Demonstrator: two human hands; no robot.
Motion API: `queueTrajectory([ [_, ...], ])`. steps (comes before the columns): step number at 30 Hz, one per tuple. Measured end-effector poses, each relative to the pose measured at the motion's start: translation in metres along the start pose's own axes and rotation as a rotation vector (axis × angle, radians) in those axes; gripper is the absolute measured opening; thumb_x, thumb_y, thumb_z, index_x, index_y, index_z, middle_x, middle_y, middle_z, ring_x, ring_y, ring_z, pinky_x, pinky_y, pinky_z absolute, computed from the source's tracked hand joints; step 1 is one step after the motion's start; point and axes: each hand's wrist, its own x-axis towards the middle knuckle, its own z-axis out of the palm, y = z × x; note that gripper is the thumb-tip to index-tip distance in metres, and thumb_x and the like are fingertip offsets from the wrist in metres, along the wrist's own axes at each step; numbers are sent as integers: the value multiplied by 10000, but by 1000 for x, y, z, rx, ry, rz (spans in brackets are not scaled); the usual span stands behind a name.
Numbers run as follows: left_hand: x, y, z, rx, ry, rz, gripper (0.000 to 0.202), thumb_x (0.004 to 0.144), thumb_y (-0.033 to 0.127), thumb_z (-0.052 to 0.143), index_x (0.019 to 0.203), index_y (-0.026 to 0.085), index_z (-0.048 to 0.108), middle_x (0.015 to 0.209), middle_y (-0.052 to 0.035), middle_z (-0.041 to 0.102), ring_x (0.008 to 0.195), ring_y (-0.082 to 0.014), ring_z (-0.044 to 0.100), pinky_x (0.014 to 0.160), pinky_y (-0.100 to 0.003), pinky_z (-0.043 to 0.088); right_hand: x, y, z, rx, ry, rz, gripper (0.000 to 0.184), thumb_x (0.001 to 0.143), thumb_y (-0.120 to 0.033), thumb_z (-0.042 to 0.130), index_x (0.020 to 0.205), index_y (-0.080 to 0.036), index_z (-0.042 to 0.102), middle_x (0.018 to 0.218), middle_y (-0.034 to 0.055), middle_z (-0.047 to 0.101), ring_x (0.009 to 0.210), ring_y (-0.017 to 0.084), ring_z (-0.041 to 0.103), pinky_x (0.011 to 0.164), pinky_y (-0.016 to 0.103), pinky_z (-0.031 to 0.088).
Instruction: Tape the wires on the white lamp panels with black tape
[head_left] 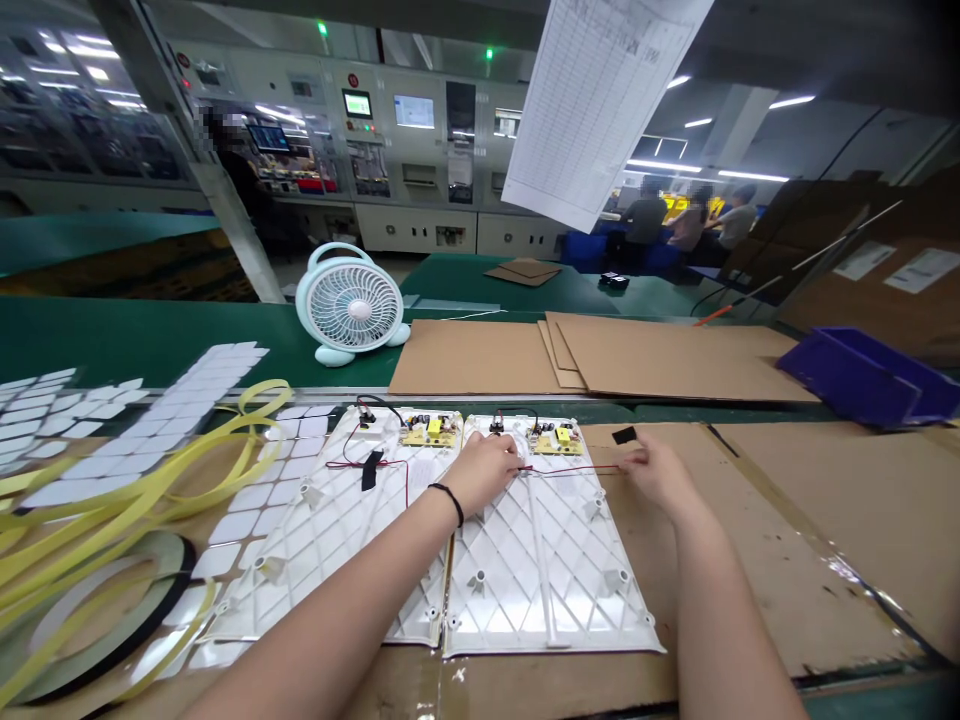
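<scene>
Two white plastic panels with ribbed inner faces lie side by side, the left panel (330, 560) and the right panel (547, 590). A thin red wire (570, 468) runs taut across the upper part of the right panel. My left hand (487, 468) rests there, its closed fingers on the wire's left part. At the wire's other end, my right hand (661, 475) pinches it just past the panel's edge. A small piece of black tape (624, 435) sticks out at that hand's fingertips. Another black tape strip (371, 470) covers wires on the left panel. Circuit boards (555, 438) sit along the panels' top edges.
Yellow strips (165, 480), a tape roll (161, 600) and white sticker sheets (172, 410) lie at left. Behind stand a light-blue fan (352, 305) and cardboard sheets (675, 355). A blue bin (870, 375) is at right. A paper sheet (600, 100) hangs overhead. Several people are farther back.
</scene>
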Motion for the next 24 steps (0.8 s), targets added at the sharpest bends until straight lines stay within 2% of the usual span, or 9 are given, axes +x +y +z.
queueTrajectory([
  [2, 2, 1, 2, 26, -37, -13, 223, 836, 123, 507, 778, 207, 705, 895, -30, 639, 835, -178, 576, 787, -365, 302, -2, 1, 3, -53, -43, -75, 747, 652, -30, 474, 1377, -199, 421, 1165, 123, 629, 1034, 256, 619, 914, 408, 488],
  [4, 4, 2, 3, 34, -57, -22, 235, 803, 94, 507, 725, 198, 703, 822, -32, 638, 777, -172, 574, 777, -362, 309, -5, -6, 4, -95, -14, -236, 773, 630, 0, 414, 1350, -279, 466, 1358, 72, 490, 1213, 253, 501, 993, 422, 432],
  [7, 4, 2, 5, 25, -36, -30, 246, 799, 96, 499, 747, 211, 711, 808, -29, 647, 777, -168, 575, 774, -355, 315, -11, -30, 7, -110, 94, -503, 623, 708, -36, 371, 1231, -291, 591, 1431, 14, 402, 1285, 230, 421, 1044, 429, 378],
  [10, 3, 0, 6, 9, -15, -42, 249, 803, 112, 504, 778, 237, 718, 832, -20, 658, 802, -165, 579, 776, -351, 317, -20, -60, 15, -55, 184, -660, 336, 835, -193, 445, 1057, -255, 690, 1234, 41, 598, 1114, 215, 569, 967, 393, 441],
  [13, 1, 0, 7, -2, -7, -53, 242, 796, 114, 512, 766, 241, 716, 850, -13, 667, 812, -164, 584, 779, -352, 319, -33, -86, 20, -57, 233, -673, 184, 801, -335, 620, 940, -251, 706, 962, 23, 703, 923, 217, 634, 851, 375, 470],
  [16, 0, 2, 6, -10, 0, -69, 239, 785, 100, 510, 749, 227, 708, 848, -8, 678, 811, -164, 589, 785, -352, 325, -46, -106, 11, -151, 332, -771, 122, 786, -307, 661, 880, -235, 693, 893, 10, 711, 849, 209, 641, 821, 369, 432],
  [20, -1, 4, 4, -20, 9, -94, 254, 788, 99, 500, 799, 235, 714, 876, -9, 688, 823, -170, 594, 790, -355, 332, -71, -139, -5, -273, 468, -957, 98, 815, -151, 600, 835, -213, 674, 823, 2, 704, 764, 178, 633, 841, 378, 377],
  [22, -1, 4, 4, -22, 7, -99, 253, 795, 110, 500, 806, 239, 717, 887, -19, 684, 841, -180, 593, 787, -357, 334, -87, -156, -4, -184, 394, -966, 122, 809, -116, 591, 824, -210, 669, 808, -1, 697, 759, 166, 624, 823, 354, 397],
  [24, -1, 4, 4, -22, 3, -102, 238, 797, 121, 506, 796, 233, 716, 879, -31, 679, 842, -192, 591, 785, -359, 337, -98, -166, 7, -22, 172, -863, 103, 778, -120, 629, 800, -213, 668, 794, -6, 689, 765, 159, 617, 776, 312, 434],
])
